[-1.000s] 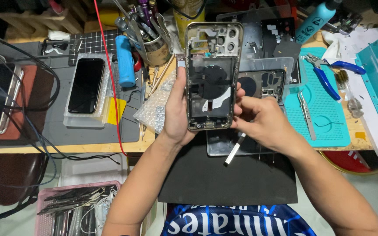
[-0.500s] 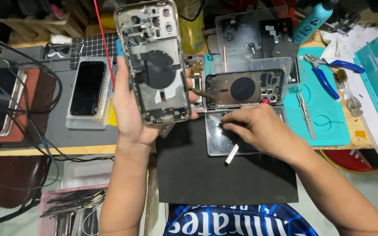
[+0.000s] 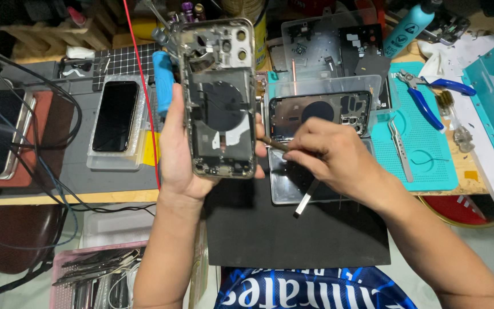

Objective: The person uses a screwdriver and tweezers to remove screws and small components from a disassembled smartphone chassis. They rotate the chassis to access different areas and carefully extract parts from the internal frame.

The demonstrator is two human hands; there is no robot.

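The left hand gripped a gutted phone frame upright for viewing, while the right hand pinched a thin tool beside a second frame.

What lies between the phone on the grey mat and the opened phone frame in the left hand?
In the head view, a blue-handled tool and a red wire lie between the phone and the phone frame.
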